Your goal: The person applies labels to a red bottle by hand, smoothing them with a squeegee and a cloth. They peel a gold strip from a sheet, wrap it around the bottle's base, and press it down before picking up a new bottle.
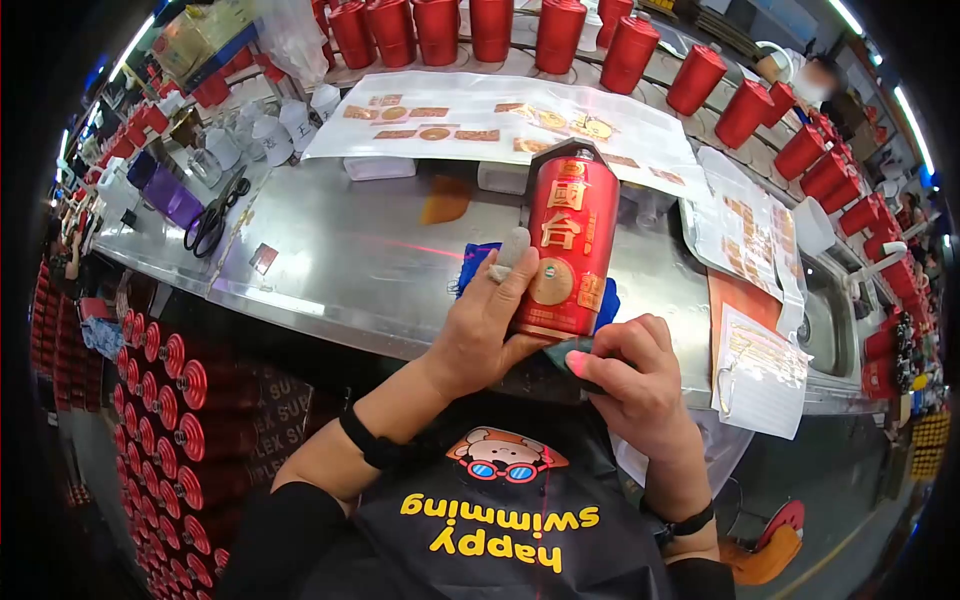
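My left hand (pixel 487 325) is closed around the lower side of a red bottle (pixel 572 225) with gold characters on its front. The bottle stands upright, tilted slightly, above the front of the metal table. A whitish finger cover sits on a finger of that hand. My right hand (pixel 640 380), with pink on a fingertip, is closed just below the bottle's base. It pinches a small dark grey-green piece (pixel 568 357), partly hidden, whose kind I cannot make out. A blue cloth (pixel 478 266) lies behind the bottle.
Label sheets (pixel 470 122) lie across the back of the metal table (pixel 330 270). Red bottles (pixel 437 32) line a conveyor behind. Scissors (pixel 212 220) and a purple bottle (pixel 165 190) are at left; a sink (pixel 828 315) is at right. Red-capped bottles (pixel 165 400) stand below left.
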The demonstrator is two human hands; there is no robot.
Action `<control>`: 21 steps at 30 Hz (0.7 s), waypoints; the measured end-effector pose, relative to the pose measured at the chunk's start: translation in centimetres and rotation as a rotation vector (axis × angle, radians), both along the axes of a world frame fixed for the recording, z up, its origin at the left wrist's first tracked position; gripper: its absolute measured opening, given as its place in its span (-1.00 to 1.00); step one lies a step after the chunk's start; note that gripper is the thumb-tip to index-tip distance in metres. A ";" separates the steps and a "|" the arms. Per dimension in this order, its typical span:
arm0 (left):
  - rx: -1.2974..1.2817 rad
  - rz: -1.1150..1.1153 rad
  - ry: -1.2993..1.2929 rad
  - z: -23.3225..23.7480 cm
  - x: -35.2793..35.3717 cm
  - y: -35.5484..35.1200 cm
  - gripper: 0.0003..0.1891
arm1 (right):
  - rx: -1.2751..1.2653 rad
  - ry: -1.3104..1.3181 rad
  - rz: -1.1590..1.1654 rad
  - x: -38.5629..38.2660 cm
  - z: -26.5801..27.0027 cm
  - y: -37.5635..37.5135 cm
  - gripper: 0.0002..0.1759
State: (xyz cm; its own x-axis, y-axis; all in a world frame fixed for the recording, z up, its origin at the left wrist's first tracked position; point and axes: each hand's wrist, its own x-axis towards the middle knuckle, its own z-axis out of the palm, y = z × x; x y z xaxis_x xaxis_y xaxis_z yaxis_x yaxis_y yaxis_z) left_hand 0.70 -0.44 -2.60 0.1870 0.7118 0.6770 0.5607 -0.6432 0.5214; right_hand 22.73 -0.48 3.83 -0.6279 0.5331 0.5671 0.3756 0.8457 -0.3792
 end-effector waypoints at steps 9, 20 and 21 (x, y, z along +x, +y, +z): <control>0.052 0.006 0.117 0.2 0.3 0.6 -0.12 | -0.024 0.027 0.003 0.2 -0.3 0.3 -0.47; 0.083 0.034 0.229 0.7 0.5 0.7 -0.16 | -0.064 0.045 0.009 0.7 -0.6 0.5 -0.40; 0.065 0.042 0.117 0.0 0.3 0.4 -0.15 | -0.066 0.054 0.002 0.7 -0.7 0.4 -0.40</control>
